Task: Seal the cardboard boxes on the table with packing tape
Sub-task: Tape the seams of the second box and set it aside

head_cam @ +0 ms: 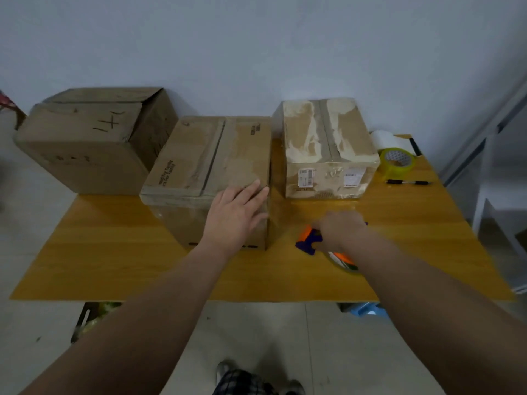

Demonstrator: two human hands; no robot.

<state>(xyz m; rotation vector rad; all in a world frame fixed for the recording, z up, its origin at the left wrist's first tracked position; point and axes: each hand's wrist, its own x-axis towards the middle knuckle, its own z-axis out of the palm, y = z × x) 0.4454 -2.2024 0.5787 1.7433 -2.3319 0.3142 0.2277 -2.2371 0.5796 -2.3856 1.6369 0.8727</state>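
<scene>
Three boxes are ranged across the back of the table [114,252]. The left box [85,138] is seen at 10 o'clock, tilted, with a flap raised. The middle box [205,155] is set at 12, flaps down but the seam shown as a dark, untaped line. The right box [328,143], at 1, is already striped with tape along its seam.

The left hand [233,215] is laid flat, fingers straight and together, on the middle box's top at its 5 o'clock corner. This is judged to hold the flap down and steady the box for taping.

The right hand [339,229] is placed over the dispenser [309,240], at 4 o'clock from that box. Its fingers are hidden under blurred knuckles, so a grip cannot be confirmed.

A spare roll [397,162] and a pen [407,182] are parked at 2 o'clock, outside the working area.
</scene>
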